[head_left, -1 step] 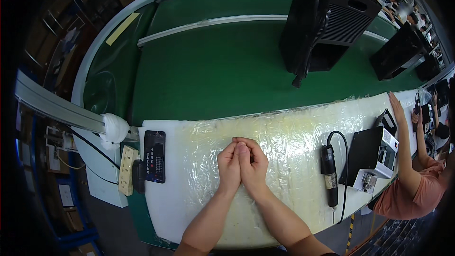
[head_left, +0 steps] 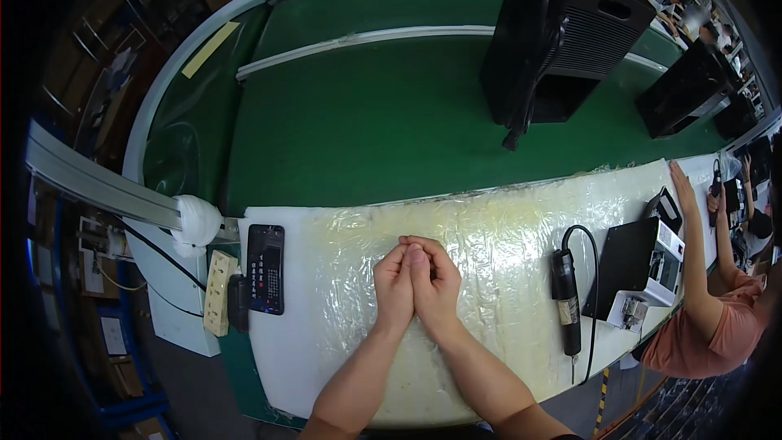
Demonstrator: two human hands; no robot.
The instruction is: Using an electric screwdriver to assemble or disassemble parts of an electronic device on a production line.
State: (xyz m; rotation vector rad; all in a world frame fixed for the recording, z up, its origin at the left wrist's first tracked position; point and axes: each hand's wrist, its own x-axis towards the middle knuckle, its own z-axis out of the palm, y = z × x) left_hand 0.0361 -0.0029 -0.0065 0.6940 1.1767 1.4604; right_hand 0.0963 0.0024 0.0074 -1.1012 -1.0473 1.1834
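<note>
My left hand (head_left: 394, 293) and my right hand (head_left: 437, 289) are pressed together above the film-covered bench top (head_left: 350, 358). Both have curled fingers, and the thumbs lie side by side. Nothing shows between them, though the palms are hidden. To their right, a black electric screwdriver (head_left: 566, 301) lies with its bit toward the near edge and its cord looped beside it. A flat black rectangular object, perhaps a phone (head_left: 265, 269), rests to their left.
Beyond the bench runs a green conveyor belt (head_left: 366, 122) carrying a tall black appliance housing (head_left: 599, 41) and another black housing (head_left: 688, 90). A black-and-silver unit (head_left: 627, 265) sits at right, near a co-worker's arm (head_left: 696, 253). A power strip (head_left: 217, 293) lies at left.
</note>
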